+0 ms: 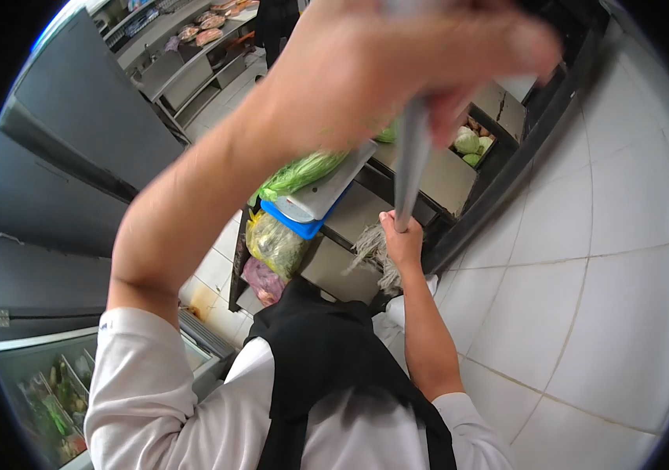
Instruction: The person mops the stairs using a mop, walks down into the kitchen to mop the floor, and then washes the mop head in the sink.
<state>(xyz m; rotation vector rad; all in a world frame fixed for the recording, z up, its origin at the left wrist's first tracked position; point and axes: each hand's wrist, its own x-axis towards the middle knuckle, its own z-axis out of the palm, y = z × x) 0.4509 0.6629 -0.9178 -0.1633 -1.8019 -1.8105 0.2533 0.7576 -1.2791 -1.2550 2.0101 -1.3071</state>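
Note:
My left hand (397, 63), blurred and close to the camera at the top, is closed around a grey mop handle (410, 160). Its thumb stretches out to the right. Lower down, my right hand (403, 244) grips the same handle. The mop's grey stringy strands (373, 254) show just left of and behind my right hand. A white scale with a blue base (307, 227) sits on the table left of the handle. Green leafy vegetables (303, 174) lie on it, partly hidden by my left wrist.
A yellow-tinted bag (275, 244) and a pink bag (264, 282) sit at the table's near end. Cabbages (469, 143) lie farther back. White tiles (554, 290) line the right side. Grey cabinets (76, 133) and a glass-topped chiller (44, 399) flank my left; a dark-clothed person (274, 27) stands beyond.

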